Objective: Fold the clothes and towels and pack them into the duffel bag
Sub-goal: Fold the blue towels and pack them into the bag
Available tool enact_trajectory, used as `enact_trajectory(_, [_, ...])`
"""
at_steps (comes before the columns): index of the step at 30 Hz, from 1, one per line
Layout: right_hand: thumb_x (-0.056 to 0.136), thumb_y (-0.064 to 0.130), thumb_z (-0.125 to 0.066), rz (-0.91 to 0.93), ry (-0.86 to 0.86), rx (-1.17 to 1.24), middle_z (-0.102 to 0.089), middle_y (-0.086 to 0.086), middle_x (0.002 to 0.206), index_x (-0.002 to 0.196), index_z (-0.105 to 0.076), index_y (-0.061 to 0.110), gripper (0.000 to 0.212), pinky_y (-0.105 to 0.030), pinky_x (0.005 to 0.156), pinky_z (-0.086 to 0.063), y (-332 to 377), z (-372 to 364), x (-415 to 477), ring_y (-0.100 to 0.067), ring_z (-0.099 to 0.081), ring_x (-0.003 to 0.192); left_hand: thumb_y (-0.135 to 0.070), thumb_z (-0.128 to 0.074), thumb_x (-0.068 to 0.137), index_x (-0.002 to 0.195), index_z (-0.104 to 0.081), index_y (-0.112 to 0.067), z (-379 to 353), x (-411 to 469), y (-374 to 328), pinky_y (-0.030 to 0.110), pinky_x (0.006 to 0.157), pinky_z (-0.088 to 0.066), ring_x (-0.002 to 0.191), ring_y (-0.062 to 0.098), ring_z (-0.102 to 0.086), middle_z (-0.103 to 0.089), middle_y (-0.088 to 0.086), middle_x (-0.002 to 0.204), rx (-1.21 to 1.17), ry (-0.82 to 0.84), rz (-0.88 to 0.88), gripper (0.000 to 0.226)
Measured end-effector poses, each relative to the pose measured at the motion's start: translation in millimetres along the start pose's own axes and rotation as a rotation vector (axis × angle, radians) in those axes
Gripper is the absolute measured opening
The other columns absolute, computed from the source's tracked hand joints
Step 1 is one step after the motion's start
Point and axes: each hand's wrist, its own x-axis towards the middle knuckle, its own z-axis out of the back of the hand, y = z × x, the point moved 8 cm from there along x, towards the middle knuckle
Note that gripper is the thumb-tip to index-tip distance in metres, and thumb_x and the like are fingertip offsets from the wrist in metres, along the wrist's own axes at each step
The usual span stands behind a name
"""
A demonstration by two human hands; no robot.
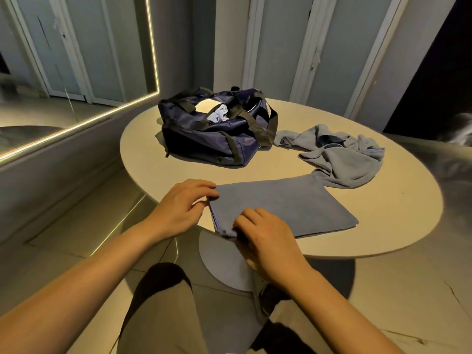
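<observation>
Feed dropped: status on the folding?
Left hand, right hand gripping folded towel, left edge. Duffel bag open behind. Crumpled cloth unfolded beside bag. Nothing between towel and bag.

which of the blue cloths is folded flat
The near cloth, squared and layered; the far cloth, right of the bag, lies crumpled.

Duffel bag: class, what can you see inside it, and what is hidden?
Through the open top of the bag a crumpled pale cloth shows. Anything deeper is hidden by the bag's own walls.
</observation>
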Motion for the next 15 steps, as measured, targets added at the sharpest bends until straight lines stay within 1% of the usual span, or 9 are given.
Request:
enact_trajectory(3, [0.093, 0.026, -0.062, -0.121, -0.05, 0.202, -0.061, 0.001, 0.089, 0.099, -0.056, 0.022, 0.009, -0.034, 0.061, -0.046, -13.4, 14.2, -5.2, -0.02, -0.052, 0.075, -0.035, -0.034, 0.084, 0.135, -0.065, -0.024, -1.1, -7.3, -0.6, 0.029, 0.112, -0.032, 0.136, 0.006, -0.043, -0.056, -0.006, 0.146, 0.029, 0.076, -0.013, 0.061])
enact_trajectory(4, [0.096, 0.029, -0.057, -0.168, -0.054, 0.299, -0.061, 0.002, 0.087, 0.101, -0.056, 0.023, 0.008, -0.031, 0.061, -0.043, -19.6, 16.2, -7.4, -0.017, -0.052, 0.073, -0.038, -0.036, 0.083, 0.135, -0.064, -0.026, 0.6, -8.0, -1.7, 0.03, 0.112, -0.032, 0.136, 0.003, -0.042, -0.056, -0.007, 0.146, 0.026, 0.075, -0.013, 0.061])
enact_trajectory(6, [0.101, 0.037, -0.049, -0.259, -0.072, 0.53, -0.061, 0.006, 0.085, 0.106, -0.058, 0.024, 0.017, -0.027, 0.061, -0.041, -31.1, 20.0, -12.5, -0.013, -0.054, 0.071, -0.043, -0.045, 0.083, 0.132, -0.066, -0.028, 3.9, -8.3, -6.5, 0.033, 0.112, -0.035, 0.132, 0.0, -0.043, -0.058, -0.009, 0.143, -0.003, 0.056, -0.022, 0.055])
enact_trajectory(8, [0.101, 0.044, -0.047, -0.339, -0.135, 0.71, -0.063, 0.008, 0.087, 0.108, -0.062, 0.025, 0.025, -0.034, 0.063, -0.047, -43.0, 29.3, -18.6, -0.016, -0.058, 0.077, -0.042, -0.054, 0.082, 0.124, -0.071, -0.027, 7.2, -6.2, -12.6, 0.034, 0.108, -0.041, 0.128, 0.0, -0.049, -0.062, -0.01, 0.137, -0.064, 0.031, -0.037, 0.048])
enact_trajectory(9, [0.101, 0.045, -0.048, -0.373, -0.165, 0.755, -0.065, 0.009, 0.09, 0.108, -0.064, 0.025, 0.026, -0.037, 0.067, -0.05, -48.3, 35.5, -22.1, -0.016, -0.061, 0.082, -0.039, -0.059, 0.083, 0.119, -0.074, -0.026, 9.1, -4.3, -16.1, 0.034, 0.106, -0.045, 0.124, 0.0, -0.052, -0.064, -0.011, 0.133, -0.116, 0.015, -0.033, 0.042])
enact_trajectory(11, [0.103, 0.039, -0.053, -0.425, -0.236, 0.844, -0.069, 0.011, 0.097, 0.11, -0.067, 0.027, 0.02, -0.034, 0.074, -0.055, -59.9, 48.0, -29.7, -0.013, -0.065, 0.092, -0.021, -0.068, 0.089, 0.114, -0.076, -0.025, 13.3, 2.9, -24.0, 0.032, 0.102, -0.051, 0.117, 0.002, -0.059, -0.07, -0.013, 0.123, -0.262, -0.027, 0.001, 0.027])
enact_trajectory(12, [0.103, 0.034, -0.055, -0.453, -0.278, 0.893, -0.07, 0.012, 0.099, 0.111, -0.068, 0.028, 0.016, -0.034, 0.077, -0.056, -66.0, 54.5, -34.6, -0.012, -0.067, 0.095, -0.013, -0.07, 0.091, 0.113, -0.077, -0.026, 15.3, 7.6, -29.3, 0.03, 0.098, -0.053, 0.112, 0.005, -0.064, -0.072, -0.014, 0.116, -0.332, -0.038, 0.023, 0.027])
enact_trajectory(14, [0.099, 0.026, -0.058, -0.521, -0.359, 0.977, -0.072, 0.006, 0.099, 0.109, -0.069, 0.027, 0.014, -0.042, 0.078, -0.058, -79.3, 65.5, -46.1, -0.018, -0.069, 0.094, -0.006, -0.07, 0.092, 0.107, -0.076, -0.028, 19.0, 19.6, -45.0, 0.026, 0.088, -0.055, 0.1, 0.009, -0.069, -0.075, -0.013, 0.101, -0.45, -0.038, 0.03, 0.027])
enact_trajectory(15, [0.099, 0.023, -0.06, -0.555, -0.393, 1.005, -0.072, -0.003, 0.099, 0.107, -0.07, 0.025, 0.014, -0.05, 0.077, -0.057, -86.3, 69.9, -52.0, -0.028, -0.068, 0.092, -0.005, -0.07, 0.092, 0.105, -0.076, -0.026, 20.1, 26.9, -53.6, 0.026, 0.085, -0.056, 0.096, 0.01, -0.07, -0.076, -0.01, 0.097, -0.507, -0.032, 0.02, 0.025])
